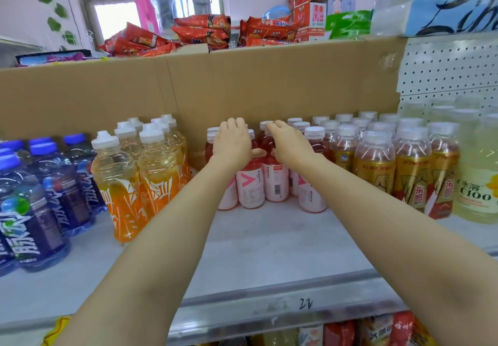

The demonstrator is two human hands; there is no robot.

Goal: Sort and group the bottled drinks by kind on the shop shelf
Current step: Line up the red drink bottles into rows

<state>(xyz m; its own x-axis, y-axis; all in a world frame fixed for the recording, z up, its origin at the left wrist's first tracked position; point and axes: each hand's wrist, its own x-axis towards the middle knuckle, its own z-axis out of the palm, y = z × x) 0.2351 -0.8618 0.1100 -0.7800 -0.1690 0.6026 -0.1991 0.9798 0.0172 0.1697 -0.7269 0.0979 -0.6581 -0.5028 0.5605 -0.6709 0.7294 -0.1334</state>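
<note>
A cluster of pink drink bottles (310, 194) with white caps stands at the back middle of the white shelf (269, 246). My left hand (233, 142) lies over the top of one pink bottle (250, 188), fingers curled over its cap and thumb against its side. My right hand (289, 143) grips the neighbouring pink bottle (276, 181) the same way. To the left stand orange bottles (156, 176), and further left blue bottles (35, 211). On the right are gold-labelled bottles (374, 165) and pale yellow C100 bottles (479, 184).
A tall cardboard sheet (242, 81) backs the shelf, with red snack packs (204, 30) piled above it. White pegboard (444, 70) shows at the right. Bare shelf surface lies in front of the pink bottles, up to the metal front rail (296, 308). More packaged goods sit on the shelf below.
</note>
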